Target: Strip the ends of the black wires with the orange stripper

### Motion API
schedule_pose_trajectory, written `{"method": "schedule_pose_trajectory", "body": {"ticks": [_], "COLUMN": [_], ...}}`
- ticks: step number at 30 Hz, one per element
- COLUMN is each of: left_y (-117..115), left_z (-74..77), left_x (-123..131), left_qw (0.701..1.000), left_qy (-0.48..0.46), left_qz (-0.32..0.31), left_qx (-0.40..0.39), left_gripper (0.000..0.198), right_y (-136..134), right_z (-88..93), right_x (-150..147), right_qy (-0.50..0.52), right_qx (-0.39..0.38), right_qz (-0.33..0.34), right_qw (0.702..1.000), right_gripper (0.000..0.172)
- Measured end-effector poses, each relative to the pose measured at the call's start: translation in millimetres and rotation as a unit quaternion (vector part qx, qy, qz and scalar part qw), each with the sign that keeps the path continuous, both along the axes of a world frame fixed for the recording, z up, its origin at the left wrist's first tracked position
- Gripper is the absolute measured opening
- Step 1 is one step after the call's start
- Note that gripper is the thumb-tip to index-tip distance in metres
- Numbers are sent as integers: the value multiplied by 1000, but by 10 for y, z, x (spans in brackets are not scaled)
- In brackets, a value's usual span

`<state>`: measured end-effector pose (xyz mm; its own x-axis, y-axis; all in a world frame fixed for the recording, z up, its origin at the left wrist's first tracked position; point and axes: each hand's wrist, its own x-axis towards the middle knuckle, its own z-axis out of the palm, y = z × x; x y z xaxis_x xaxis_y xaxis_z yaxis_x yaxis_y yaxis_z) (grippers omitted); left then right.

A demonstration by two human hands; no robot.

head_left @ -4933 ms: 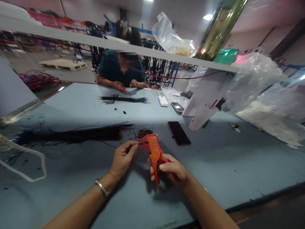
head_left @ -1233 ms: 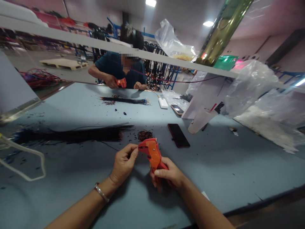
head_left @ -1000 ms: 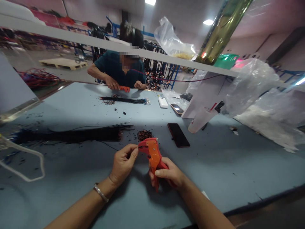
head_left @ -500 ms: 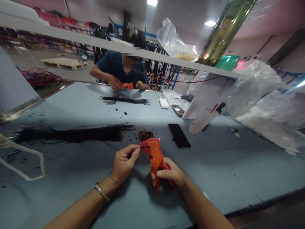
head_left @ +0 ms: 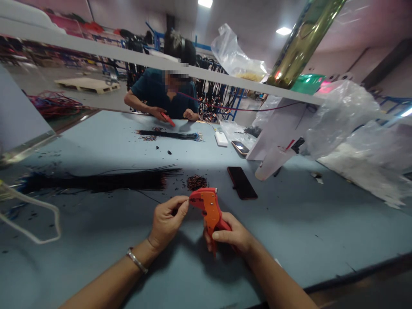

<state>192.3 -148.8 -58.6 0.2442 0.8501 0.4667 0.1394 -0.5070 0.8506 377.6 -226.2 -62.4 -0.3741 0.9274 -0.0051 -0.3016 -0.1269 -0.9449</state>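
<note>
My right hand [head_left: 230, 235] is wrapped round the handles of an orange and red wire stripper [head_left: 210, 208], which stands tilted with its jaw end pointing left. At the jaw, my left hand [head_left: 169, 221] pinches a thin black wire, its fingertips right by the tool's mouth. The wire's tip is too small to make out there. A thick bundle of black wires [head_left: 112, 180] lies to the left on the table, and one strand runs from it toward my left hand. Just behind the stripper sits a small heap of cut insulation bits [head_left: 196, 182].
Right of the heap lies a black phone [head_left: 243, 183]; a tilted plastic cup [head_left: 275, 162] stands beyond it. Across the table [head_left: 305, 231], a co-worker [head_left: 164, 96] holds a red tool near a second wire bundle [head_left: 170, 135]. A shelf bar [head_left: 128, 52] crosses overhead.
My hands stay almost still; the stripper's handles and head have shifted slightly. Across the table, the co-worker's hand has moved and the tool there is now tilted differently.
</note>
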Motion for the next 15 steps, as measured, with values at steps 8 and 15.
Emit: {"method": "schedule_pose_trajectory", "body": {"ticks": [8,15], "left_y": [-8,3], "left_z": [13,-7], "left_x": [-9,4], "left_qw": [1000,1000], "left_qy": [0,-5], "left_qz": [10,10], "left_qx": [-5,-24], "left_gripper": [19,20], "right_y": [-2,-9], "right_z": [-85,-76], "right_x": [-9,-31], "right_qy": [-23,-27], "right_qx": [12,14], "right_qz": [-2,-14], "right_qw": [1000,999], "right_gripper": [35,35]}}
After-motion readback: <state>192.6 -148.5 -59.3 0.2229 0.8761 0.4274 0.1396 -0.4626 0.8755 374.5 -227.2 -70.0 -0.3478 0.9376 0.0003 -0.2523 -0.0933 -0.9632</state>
